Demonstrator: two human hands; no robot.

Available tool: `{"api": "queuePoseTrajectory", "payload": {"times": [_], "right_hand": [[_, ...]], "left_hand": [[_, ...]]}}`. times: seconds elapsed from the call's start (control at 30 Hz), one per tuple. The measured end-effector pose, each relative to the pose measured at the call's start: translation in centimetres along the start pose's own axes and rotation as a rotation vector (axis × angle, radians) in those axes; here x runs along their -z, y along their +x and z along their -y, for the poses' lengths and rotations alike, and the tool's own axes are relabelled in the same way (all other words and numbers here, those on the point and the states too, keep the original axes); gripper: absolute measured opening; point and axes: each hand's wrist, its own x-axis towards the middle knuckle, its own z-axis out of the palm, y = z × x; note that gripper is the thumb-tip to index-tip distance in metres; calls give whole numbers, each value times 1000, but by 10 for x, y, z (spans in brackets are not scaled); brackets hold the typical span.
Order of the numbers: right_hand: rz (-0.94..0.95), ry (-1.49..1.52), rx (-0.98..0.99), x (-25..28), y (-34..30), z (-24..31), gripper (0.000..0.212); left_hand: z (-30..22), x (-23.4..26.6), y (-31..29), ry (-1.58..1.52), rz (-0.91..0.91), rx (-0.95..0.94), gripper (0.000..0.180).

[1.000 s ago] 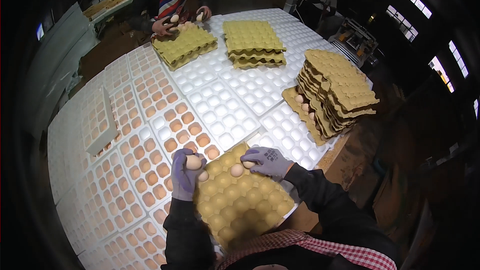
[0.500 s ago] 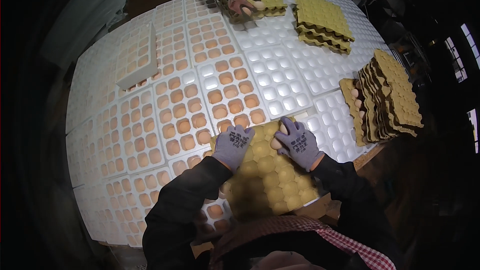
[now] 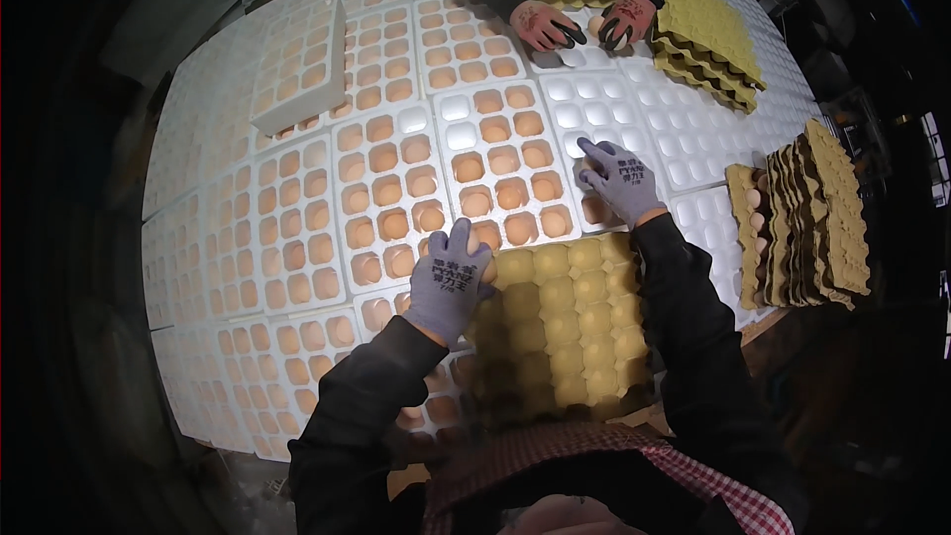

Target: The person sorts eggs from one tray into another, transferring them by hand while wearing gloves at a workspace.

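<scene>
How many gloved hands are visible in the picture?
4: wearer's left hand, left of the near pulp tray; wearer's right hand, beyond it; near the top, co-worker's right hand and co-worker's left hand.

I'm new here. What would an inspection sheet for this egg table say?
Surface: covered with white, square-celled foam trays.
Job's things: smooth, pinkish-brown eggs in many foam cells; yellow-brown, bumpy pulp tray before the person.
Clutter: brown, wavy pulp-tray stack at right; yellow, bumpy stack farther back.
Grip: left hand, purple-grey glove, beside an egg, hold unclear; right hand, gloved alike, over a foam tray, palm hidden.
Cables: nothing seen.
Surroundings: dark; co-worker's hands in dark-fingered, reddish gloves opposite.
</scene>
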Motion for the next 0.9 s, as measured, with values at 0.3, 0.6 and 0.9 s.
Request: {"api": "queuePoseTrajectory", "payload": {"times": [0.3, 0.6, 0.9], "right_hand": [[-132, -61, 129, -37, 66, -27, 48], [-221, 793, -104, 19, -91, 21, 36], [-158, 535, -375, 26, -220, 15, 40]], "left_hand": [[40, 28, 102, -171, -270, 285, 46], [97, -10, 187, -138, -437, 303, 35], [204, -45, 191, 135, -154, 319, 51]]}}
